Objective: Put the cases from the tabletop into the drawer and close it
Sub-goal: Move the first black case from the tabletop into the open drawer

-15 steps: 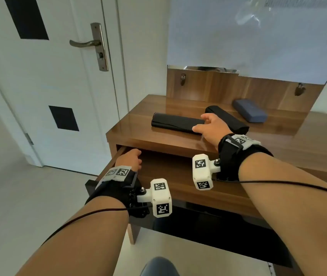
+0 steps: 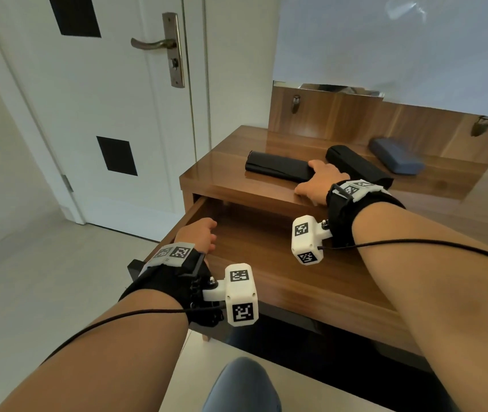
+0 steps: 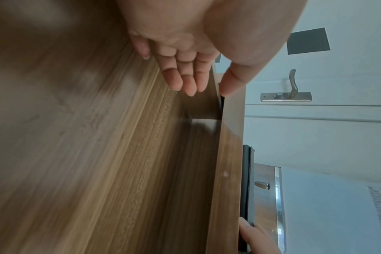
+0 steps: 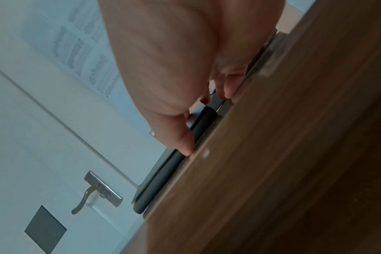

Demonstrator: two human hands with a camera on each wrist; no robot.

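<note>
Three cases lie on the wooden tabletop point(image 2: 222, 182): a flat black case point(image 2: 277, 166) at the left, a rounder black case point(image 2: 358, 166) in the middle and a blue case point(image 2: 396, 156) at the back right. My right hand point(image 2: 315, 179) pinches the flat black case point(image 4: 163, 175) at its right end, thumb point(image 4: 186, 147) at the front edge and fingers point(image 4: 227, 89) behind. The case still lies flat. Below the top, the drawer point(image 2: 260, 233) stands pulled out. My left hand point(image 2: 207, 233) hangs open inside it by the left wall, with straight fingers point(image 3: 185, 80) holding nothing.
A white door point(image 2: 112, 99) with a metal lever handle point(image 2: 153, 44) stands just left of the cabinet. The wooden back panel point(image 2: 355, 117) carries two small hooks. My knee point(image 2: 239, 385) shows below the drawer front point(image 2: 326, 298).
My right hand has settled on the flat black case's right end, with the thumb now at its front edge. The left hand stays in the drawer and no case has moved.
</note>
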